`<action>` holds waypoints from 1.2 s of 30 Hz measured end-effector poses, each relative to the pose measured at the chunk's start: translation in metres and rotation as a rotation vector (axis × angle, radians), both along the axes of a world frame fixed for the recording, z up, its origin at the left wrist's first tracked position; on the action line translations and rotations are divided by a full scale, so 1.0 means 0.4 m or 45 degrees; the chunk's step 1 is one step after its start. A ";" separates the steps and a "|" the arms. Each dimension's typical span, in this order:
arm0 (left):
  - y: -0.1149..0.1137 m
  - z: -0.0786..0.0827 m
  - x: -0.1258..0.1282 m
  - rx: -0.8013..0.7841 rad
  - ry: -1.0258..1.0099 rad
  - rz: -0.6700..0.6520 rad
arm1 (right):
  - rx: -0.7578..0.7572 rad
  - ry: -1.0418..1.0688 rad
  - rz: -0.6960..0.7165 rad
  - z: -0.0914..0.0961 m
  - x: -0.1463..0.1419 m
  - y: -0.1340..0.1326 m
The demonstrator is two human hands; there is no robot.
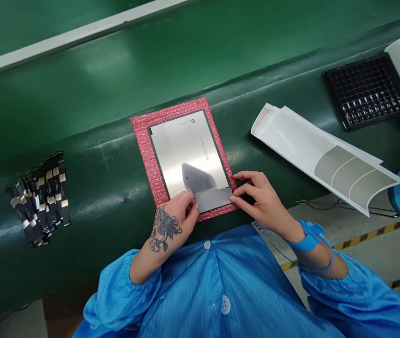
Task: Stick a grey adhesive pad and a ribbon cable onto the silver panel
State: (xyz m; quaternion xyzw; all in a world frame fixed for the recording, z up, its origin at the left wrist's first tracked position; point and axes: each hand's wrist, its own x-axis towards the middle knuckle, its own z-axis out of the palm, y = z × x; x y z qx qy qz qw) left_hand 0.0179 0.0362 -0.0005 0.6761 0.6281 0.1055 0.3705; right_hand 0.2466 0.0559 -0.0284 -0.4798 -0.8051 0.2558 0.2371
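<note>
Left hand (173, 219): thumb and forefinger appear pinched together on the near-left end of the strip.
Right hand (265, 199): thumb and a finger appear to pinch the opposite end; the forefinger reaches past to the panel's side edge.
Grey strip (214, 201): between the two grips, lying along the panel's near edge; whether it is stuck down, I cannot tell.
Strip work: judged from this pose, the step is lining up or handling the strip along that edge; the next move calls for both ends kept level and light, even fingertip pressure.
Silver panel (182, 152): just beyond the grips, flat, printed face up.
Red bubble wrap (147, 162): under the panel, showing around its edges.
Wrist strap (305, 236): behind the right grip.
White sheets (291, 136): right of the grips, curling.
Flex cables (43, 199): piled well left.
Black tray (369, 91): farthest right and beyond.
</note>
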 end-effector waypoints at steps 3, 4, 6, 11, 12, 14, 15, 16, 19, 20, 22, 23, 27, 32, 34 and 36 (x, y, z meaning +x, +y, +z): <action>-0.001 -0.001 -0.001 0.016 0.004 -0.012 | -0.001 -0.006 -0.001 0.000 0.000 0.000; -0.002 -0.001 -0.001 0.030 0.005 -0.016 | -0.003 -0.008 -0.001 0.001 0.000 0.000; -0.005 -0.003 -0.001 0.065 0.013 -0.029 | -0.010 -0.010 0.002 0.002 0.000 0.000; -0.014 -0.011 0.007 0.150 0.122 -0.061 | -0.017 -0.018 -0.010 0.004 0.000 -0.001; -0.016 -0.013 0.009 0.164 0.152 -0.065 | -0.017 -0.022 -0.011 0.004 0.000 -0.001; -0.018 -0.016 0.013 0.188 0.206 -0.077 | -0.016 -0.028 -0.013 0.005 0.000 -0.001; -0.018 -0.016 0.015 0.196 0.227 -0.084 | -0.016 -0.028 -0.013 0.005 0.000 -0.001; -0.018 -0.016 0.016 0.201 0.246 -0.090 | -0.016 -0.028 -0.014 0.006 -0.001 -0.001; -0.017 -0.016 0.018 0.209 0.278 -0.105 | -0.007 -0.031 -0.019 0.006 -0.004 -0.005; -0.017 -0.016 0.019 0.210 0.285 -0.110 | 0.000 -0.038 -0.021 0.005 -0.005 -0.006; -0.018 -0.016 0.019 0.208 0.300 -0.118 | 0.015 -0.058 -0.036 0.005 -0.005 -0.008; -0.018 -0.017 0.019 0.206 0.308 -0.124 | 0.023 -0.067 -0.059 0.004 -0.004 -0.009; -0.021 -0.019 0.016 0.203 0.328 -0.130 | 0.086 -0.116 -0.174 0.008 -0.003 -0.014; -0.020 -0.016 0.016 0.199 0.304 -0.133 | 0.461 -0.176 -0.147 0.011 -0.049 -0.058; -0.018 -0.015 0.017 0.180 0.293 -0.136 | 0.535 -0.155 -0.035 0.004 -0.079 -0.088; -0.015 -0.014 0.018 0.156 0.289 -0.136 | 0.515 -0.142 0.034 -0.008 -0.105 -0.114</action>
